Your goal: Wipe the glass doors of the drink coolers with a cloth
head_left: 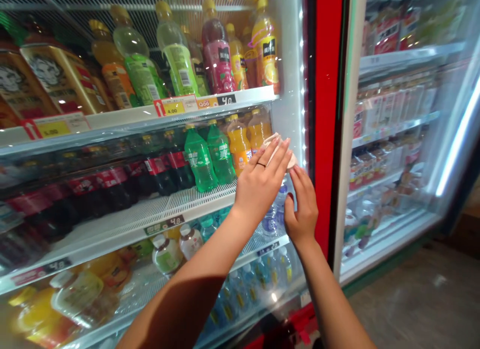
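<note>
My left hand (260, 176), with a thin dark ring on one finger, lies with fingers stretched over a crumpled whitish cloth (291, 162). It presses the cloth to the glass door (262, 294) of a drinks fridge, near the door's right side. Most of the cloth is hidden beneath the fingers. Just right of it and a little lower is my right hand (303, 204), its fingertips at the cloth's lower edge and its thumb held apart. Behind the glass, green soda bottles (200, 159) and orange soda bottles (239, 141) stand left of my hands.
A red door frame (325, 114) runs upright to the right of my hands. Beyond it stands a second lit fridge (397, 134) with stocked shelves. Juice bottles (264, 49) fill the upper shelf, cola bottles (116, 186) the middle one. Grey floor (423, 299) shows at lower right.
</note>
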Demonstrator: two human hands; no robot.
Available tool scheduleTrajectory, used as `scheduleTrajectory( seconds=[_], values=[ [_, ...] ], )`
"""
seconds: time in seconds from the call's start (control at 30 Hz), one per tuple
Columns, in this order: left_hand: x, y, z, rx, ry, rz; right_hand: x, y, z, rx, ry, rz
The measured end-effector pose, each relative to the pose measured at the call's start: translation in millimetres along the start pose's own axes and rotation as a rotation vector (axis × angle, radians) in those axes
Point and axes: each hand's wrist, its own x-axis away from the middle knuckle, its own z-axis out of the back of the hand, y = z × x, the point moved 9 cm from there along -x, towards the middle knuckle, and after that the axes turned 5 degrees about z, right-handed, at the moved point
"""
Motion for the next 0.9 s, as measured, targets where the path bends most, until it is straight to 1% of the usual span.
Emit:
scheduleTrajectory(
  seconds=[0.07, 0.13, 0.23, 0.3, 0.37, 0.43, 0.5, 0.57, 0.63, 0.7, 0.77, 0.83, 0.9],
  values=[
    [9, 3, 0.0, -0.013, 0.002, -0.016, -1, -4, -1, -0.012, -0.013, 0.007],
    [23, 1, 2.4, -0.027, 0.005, -0.04, -2, -5, -2, 0.0, -0.038, -0.009],
    [37, -12, 10.9, -0.028, 0.016, -0.037, -1, -5, -4, 0.023, -0.073, -0.04],
    [36, -24, 17.9, -0.026, 0.028, 0.0, -2, -9, -3, 0.012, -0.07, -0.027],
    [28, -30, 21.6, -0.026, 0.03, 0.036, -3, -14, -3, -0.004, -0.061, -0.005],
    [20, -29, 19.5, -0.029, 0.011, 0.055, -4, -17, -4, -0.005, -0.06, 0.004],
    [18, -23, 12.8, -0.037, -0.018, 0.055, -5, -20, -6, 0.0, -0.062, 0.009],
    [24, -16, 6.8, -0.048, -0.03, 0.034, -6, -22, -7, -0.003, -0.053, 0.019],
    [37, -12, 6.5, -0.059, -0.008, 0.002, -7, -23, -5, -0.009, -0.04, 0.019],
    [51, -15, 12.1, -0.073, 0.032, -0.02, -8, -23, -3, -0.01, -0.025, 0.008],
    [59, -24, 20.2, -0.088, 0.062, -0.018, -10, -23, -2, -0.01, -0.018, -0.001],
    [57, -34, 26.5, -0.089, 0.065, 0.007, -11, -26, -2, -0.011, -0.025, 0.005],
    [48, -41, 29.3, -0.074, 0.053, 0.041, -11, -32, -4, -0.013, -0.038, 0.02]
  ],
)
